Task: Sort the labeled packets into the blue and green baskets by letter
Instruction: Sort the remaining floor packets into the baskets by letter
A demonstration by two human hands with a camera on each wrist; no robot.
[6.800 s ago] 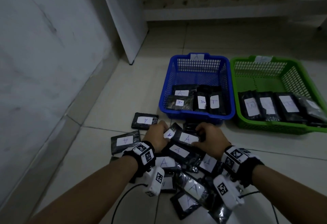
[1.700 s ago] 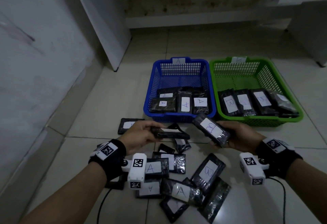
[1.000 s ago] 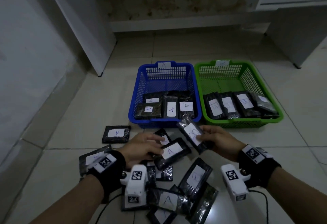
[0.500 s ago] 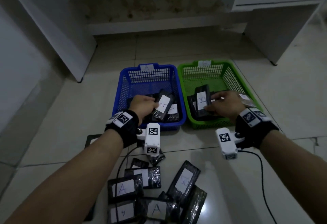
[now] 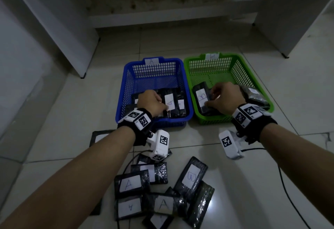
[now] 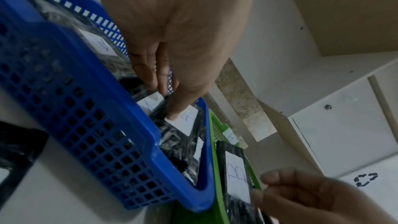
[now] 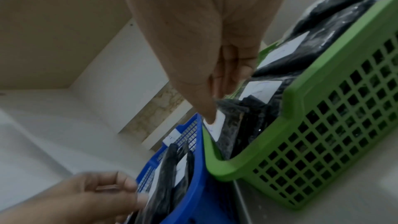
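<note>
Left hand (image 5: 151,102) grasps an A packet (image 5: 170,102) in the blue basket (image 5: 126,91); right hand (image 5: 225,97) grasps a B packet (image 5: 201,96) in the green basket (image 5: 253,82).

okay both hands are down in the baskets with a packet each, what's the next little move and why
Probably let go of both and draw back. The left hand has its A packet in the blue basket; the right hand has its B packet in the green basket.
</note>
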